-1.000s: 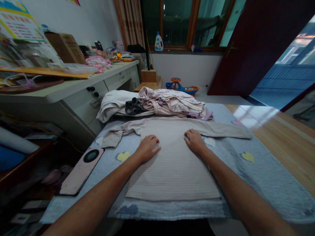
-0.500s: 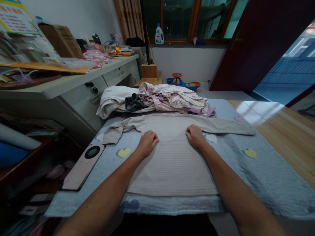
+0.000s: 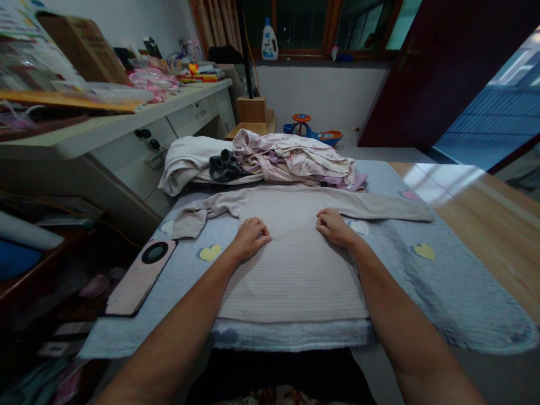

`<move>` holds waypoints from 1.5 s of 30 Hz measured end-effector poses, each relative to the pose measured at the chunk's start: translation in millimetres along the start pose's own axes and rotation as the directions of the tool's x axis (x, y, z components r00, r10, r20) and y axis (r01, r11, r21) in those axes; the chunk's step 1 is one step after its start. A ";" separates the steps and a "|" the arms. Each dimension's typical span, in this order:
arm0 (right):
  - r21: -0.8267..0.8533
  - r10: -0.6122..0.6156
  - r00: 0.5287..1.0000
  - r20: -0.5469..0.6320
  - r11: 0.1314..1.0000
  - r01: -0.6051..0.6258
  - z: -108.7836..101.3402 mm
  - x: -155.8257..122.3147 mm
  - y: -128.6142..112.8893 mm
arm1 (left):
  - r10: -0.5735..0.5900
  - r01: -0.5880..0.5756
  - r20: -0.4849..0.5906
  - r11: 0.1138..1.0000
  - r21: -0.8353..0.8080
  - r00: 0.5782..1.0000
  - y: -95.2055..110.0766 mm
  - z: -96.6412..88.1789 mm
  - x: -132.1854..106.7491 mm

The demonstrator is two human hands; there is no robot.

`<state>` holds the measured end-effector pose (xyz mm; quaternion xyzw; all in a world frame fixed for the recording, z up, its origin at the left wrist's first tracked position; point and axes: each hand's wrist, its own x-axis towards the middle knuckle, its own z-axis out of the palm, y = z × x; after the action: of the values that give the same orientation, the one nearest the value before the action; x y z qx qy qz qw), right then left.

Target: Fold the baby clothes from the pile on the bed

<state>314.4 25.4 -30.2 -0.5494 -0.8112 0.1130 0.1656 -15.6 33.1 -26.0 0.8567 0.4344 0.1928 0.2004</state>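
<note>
A light grey-beige striped long-sleeved shirt [image 3: 291, 275] lies spread on a pale blue blanket [image 3: 396, 270], its hem toward me. The right sleeve stretches out straight, while the left one is bent and crumpled. My left hand [image 3: 252, 237] rests at the shirt's left side below the sleeve, its fingers curled closed on the cloth. On the opposite side, my right hand [image 3: 333, 226] is closed in the same way, thumb and fingers pinching the fabric. The exact grip under the fingertips is partly hidden.
Behind the shirt sits a heap of clothes [image 3: 295, 160] with a dark grey bunched piece [image 3: 228, 166]. A pink phone-like case [image 3: 139, 281] with a dark round panel lies at the left edge. A cluttered white desk [image 3: 122, 135] stands left; a ride-on toy [image 3: 314, 132] is beyond.
The view has tilted slightly down, so everything sits a little higher. Both hands stay at the shirt's sides, their fingers a little more drawn in; the cloth by the right forearm has shifted slightly.
</note>
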 end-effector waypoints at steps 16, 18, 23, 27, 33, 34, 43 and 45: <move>-0.050 0.058 0.985 -0.160 0.997 -0.067 10.8 0.6 -2.3 | 0.066 -0.055 -0.139 0.995 0.087 0.988 -1.5 1.2 0.2; -0.080 0.047 0.987 -0.153 0.995 -0.060 9.1 -0.6 -6.4 | 0.079 -0.062 -0.111 0.986 0.153 0.991 1.5 1.9 0.4; -0.151 -0.016 0.988 -0.156 0.989 -0.008 -4.5 -25.4 -24.8 | 0.153 -0.145 -0.029 0.971 0.191 0.988 25.3 -1.5 -17.3; -0.094 -0.083 0.996 -0.018 0.992 0.081 -13.1 -55.9 -35.2 | 0.212 -0.202 0.156 0.976 -0.077 0.965 52.3 -11.1 -48.7; -0.085 -0.061 0.988 0.144 0.994 0.074 -18.0 -63.4 -37.9 | 0.373 -0.284 0.356 0.917 -0.279 0.856 84.9 -22.4 -81.0; -0.086 -0.057 0.986 0.160 0.994 0.071 -19.0 -61.6 -38.6 | 0.383 -0.299 0.375 0.917 -0.265 0.844 88.6 -21.6 -84.1; -0.017 -0.025 0.993 0.116 1.000 0.027 -25.3 -58.7 -43.4 | 0.386 -0.361 0.323 0.922 -0.138 0.864 97.9 -6.2 -97.0; -0.004 -0.009 0.995 0.097 1.000 0.009 -24.6 -59.0 -42.5 | 0.393 -0.363 0.293 0.919 -0.154 0.871 96.5 -3.8 -96.6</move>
<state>307.9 -45.1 -0.5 -0.5400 -0.8209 0.1370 0.1253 -6.1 -97.9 11.5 0.9345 0.2108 0.1076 0.2661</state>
